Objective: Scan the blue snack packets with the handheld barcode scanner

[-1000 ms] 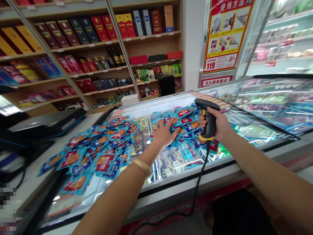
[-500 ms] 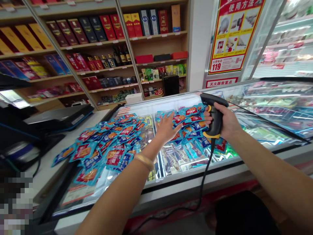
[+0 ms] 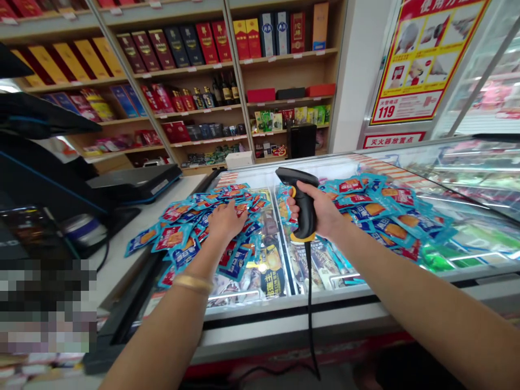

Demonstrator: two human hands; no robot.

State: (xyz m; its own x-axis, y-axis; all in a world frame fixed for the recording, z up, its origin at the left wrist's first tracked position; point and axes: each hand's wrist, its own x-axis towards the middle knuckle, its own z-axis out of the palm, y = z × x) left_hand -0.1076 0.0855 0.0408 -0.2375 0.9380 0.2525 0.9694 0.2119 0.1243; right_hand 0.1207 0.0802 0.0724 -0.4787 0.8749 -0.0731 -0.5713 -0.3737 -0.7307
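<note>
Closed firmly round the handle of a black barcode scanner (image 3: 303,203), the right hand (image 3: 319,208) holds it nearly upright, its head leaning left, above the middle of a glass-topped chest freezer (image 3: 284,319). A black cord (image 3: 309,309) drops from the scanner's yellow-trimmed base past the freezer's front edge. The left hand (image 3: 225,225), with a gold bangle (image 3: 193,283) on the wrist, lies palm down on a heap of blue-and-red snack packets (image 3: 189,225) at the freezer's left end. One of those packets reaches onto the white worktop (image 3: 134,271). A second heap of the same packets (image 3: 382,211) lies just right of the scanner.

Earlier, the left hand was on that right-hand heap and the scanner was above it. Both hands now sit further left, with a strip of glass showing between the heaps.

Fingers cover the scanner's trigger. The left palm hides the packets beneath it, and I cannot tell whether those fingers have closed on one. Reflections blur the goods under the glass.
</note>
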